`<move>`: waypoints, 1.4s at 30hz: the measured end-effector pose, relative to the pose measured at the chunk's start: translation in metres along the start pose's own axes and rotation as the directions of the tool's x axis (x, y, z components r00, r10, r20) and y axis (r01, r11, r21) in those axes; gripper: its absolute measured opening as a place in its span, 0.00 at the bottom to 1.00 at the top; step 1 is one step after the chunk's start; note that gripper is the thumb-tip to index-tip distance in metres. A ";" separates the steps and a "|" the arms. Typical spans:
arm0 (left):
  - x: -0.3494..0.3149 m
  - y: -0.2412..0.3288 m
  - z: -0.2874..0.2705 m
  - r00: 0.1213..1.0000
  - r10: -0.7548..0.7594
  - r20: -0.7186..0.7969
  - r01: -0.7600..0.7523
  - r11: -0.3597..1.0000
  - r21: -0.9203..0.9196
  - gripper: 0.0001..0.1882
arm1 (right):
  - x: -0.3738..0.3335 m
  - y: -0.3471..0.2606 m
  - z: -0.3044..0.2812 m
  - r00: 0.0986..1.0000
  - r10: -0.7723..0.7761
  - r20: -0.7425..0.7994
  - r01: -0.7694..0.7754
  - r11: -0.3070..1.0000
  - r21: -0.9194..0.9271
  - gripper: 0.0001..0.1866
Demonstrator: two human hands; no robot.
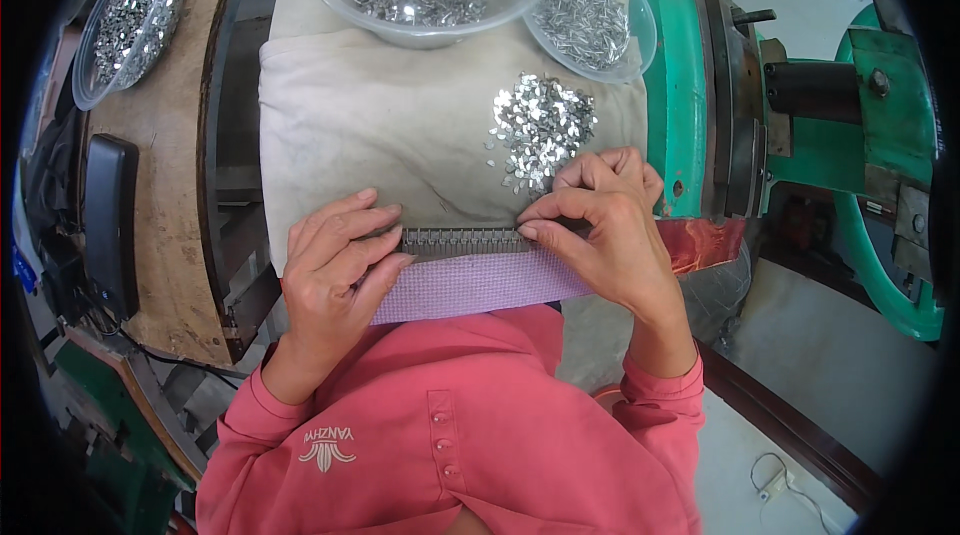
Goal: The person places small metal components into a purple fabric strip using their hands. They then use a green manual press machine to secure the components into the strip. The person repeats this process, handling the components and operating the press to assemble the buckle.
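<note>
Head view:
- Rack (462,241) at centre.
- Left hand (338,260) holds its nine o'clock end.
- Right hand (615,225) pinched narrow near three o'clock (whether holding anything, cannot tell).
- Chips (545,125) at one o'clock.

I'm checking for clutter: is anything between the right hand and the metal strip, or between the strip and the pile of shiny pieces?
Nothing visible separates the right hand from the metal strip; its fingertips are at the strip's right end. Between the pile of shiny pieces and the strip, I see only cloth and that hand's fingers.
</note>
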State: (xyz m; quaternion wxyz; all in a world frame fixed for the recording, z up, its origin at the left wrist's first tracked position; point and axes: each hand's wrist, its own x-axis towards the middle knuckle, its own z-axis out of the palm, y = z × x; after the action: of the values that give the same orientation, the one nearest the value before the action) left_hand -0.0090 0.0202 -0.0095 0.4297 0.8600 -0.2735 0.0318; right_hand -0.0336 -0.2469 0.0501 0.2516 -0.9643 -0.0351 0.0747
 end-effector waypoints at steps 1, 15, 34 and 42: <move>0.000 0.000 -0.001 1.000 -0.001 0.001 0.001 1.000 0.005 0.13 | 0.000 0.001 0.000 1.000 0.002 0.006 -0.003 1.000 0.005 0.07; 0.000 -0.002 -0.003 1.000 0.014 0.019 -0.013 1.000 -0.016 0.12 | 0.023 -0.030 0.020 0.997 -0.076 -0.003 0.075 0.982 0.174 0.06; -0.001 -0.002 -0.002 0.999 -0.017 0.036 0.018 0.999 -0.036 0.16 | 0.028 -0.038 0.031 0.996 -0.078 -0.040 0.083 0.981 0.177 0.05; 0.000 -0.002 -0.003 0.999 -0.017 0.047 0.018 0.999 -0.039 0.16 | 0.001 0.005 -0.009 0.998 0.056 -0.032 -0.051 0.988 0.143 0.05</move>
State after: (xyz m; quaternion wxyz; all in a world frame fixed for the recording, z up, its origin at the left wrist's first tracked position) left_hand -0.0076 0.0237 -0.0095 0.4404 0.8542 -0.2765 0.0025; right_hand -0.0313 -0.2553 0.0558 0.3181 -0.9458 0.0007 0.0661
